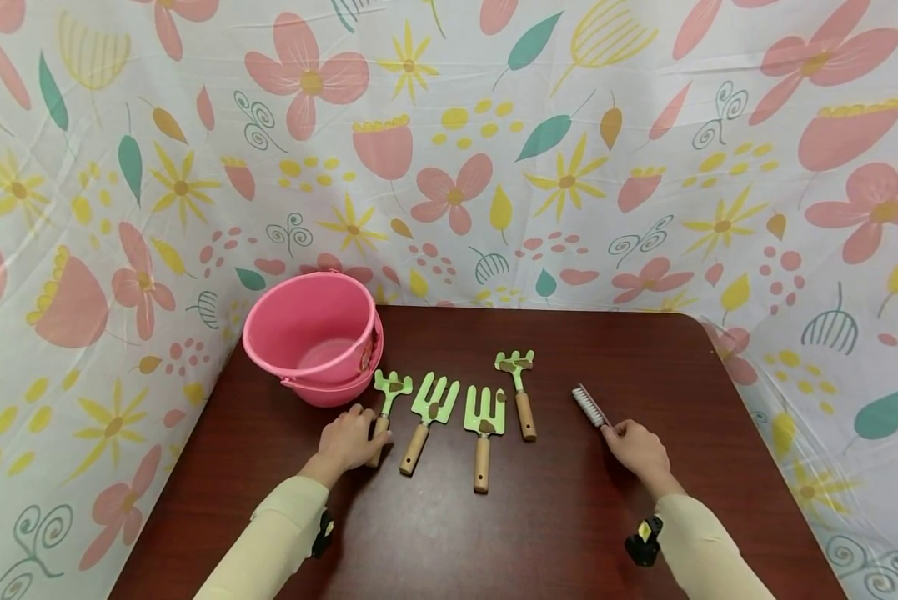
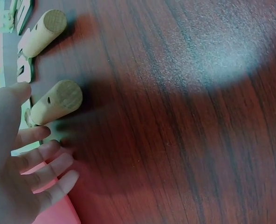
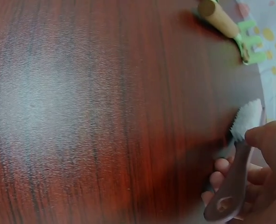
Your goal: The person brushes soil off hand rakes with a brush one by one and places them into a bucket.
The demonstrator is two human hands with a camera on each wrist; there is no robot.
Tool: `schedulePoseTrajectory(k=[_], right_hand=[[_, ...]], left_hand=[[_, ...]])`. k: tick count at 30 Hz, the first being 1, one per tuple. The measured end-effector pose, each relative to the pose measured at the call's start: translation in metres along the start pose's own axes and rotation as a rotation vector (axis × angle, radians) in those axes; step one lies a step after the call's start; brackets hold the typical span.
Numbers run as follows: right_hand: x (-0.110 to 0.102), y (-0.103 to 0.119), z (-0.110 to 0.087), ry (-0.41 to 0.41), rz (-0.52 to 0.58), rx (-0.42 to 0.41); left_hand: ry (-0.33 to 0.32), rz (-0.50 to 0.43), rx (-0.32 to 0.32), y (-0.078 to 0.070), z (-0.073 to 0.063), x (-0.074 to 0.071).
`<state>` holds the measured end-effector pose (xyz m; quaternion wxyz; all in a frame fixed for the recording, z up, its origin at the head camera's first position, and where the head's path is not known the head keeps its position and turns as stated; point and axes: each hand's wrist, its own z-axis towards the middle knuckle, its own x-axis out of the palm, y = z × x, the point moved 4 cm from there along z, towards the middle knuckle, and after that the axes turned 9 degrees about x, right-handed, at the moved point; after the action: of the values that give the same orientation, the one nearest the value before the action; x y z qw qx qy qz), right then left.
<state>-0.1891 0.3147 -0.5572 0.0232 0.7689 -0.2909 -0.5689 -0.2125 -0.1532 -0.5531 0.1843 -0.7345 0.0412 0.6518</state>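
Observation:
My left hand [image 1: 348,439] is at the leftmost green hand rake [image 1: 378,433], beside the pink bucket. In the left wrist view its thumb and spread fingers [image 2: 58,168] lie either side of the rake's wooden handle [image 2: 58,103], not closed round it. My right hand [image 1: 639,452] holds a scrubbing brush [image 1: 589,406] with white bristles, pinched by its handle [image 3: 233,184]. Between the hands lie two green garden forks, one slanted [image 1: 416,446] and one straight [image 1: 482,461], and a second hand rake [image 1: 525,414]. Brown patches mark the green tool heads.
Two nested pink buckets [image 1: 255,337] stand at the table's back left corner, against the floral cloth [image 1: 449,117] that hangs behind and at both sides. The dark wooden table [image 1: 539,533] has a rounded back right corner.

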Motion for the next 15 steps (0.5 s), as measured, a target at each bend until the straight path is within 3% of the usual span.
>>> schedulePoseTrajectory(k=[6, 10, 15], right_hand=[[-0.0039, -0.0026, -0.0011, 0.103, 0.077, -0.044], [-0.0047, -0.0049, -0.0026, 0.174, 0.174, -0.023], [-0.0063, -0.0057, -0.0045, 0.2, 0.226, -0.021]], left_hand=[[-0.005, 0.0, -0.031, -0.0014, 0.001, 0.0008], [-0.005, 0.003, -0.088, -0.0044, 0.0015, 0.0016], [-0.003, -0.007, -0.165, -0.0088, 0.0027, 0.003]])
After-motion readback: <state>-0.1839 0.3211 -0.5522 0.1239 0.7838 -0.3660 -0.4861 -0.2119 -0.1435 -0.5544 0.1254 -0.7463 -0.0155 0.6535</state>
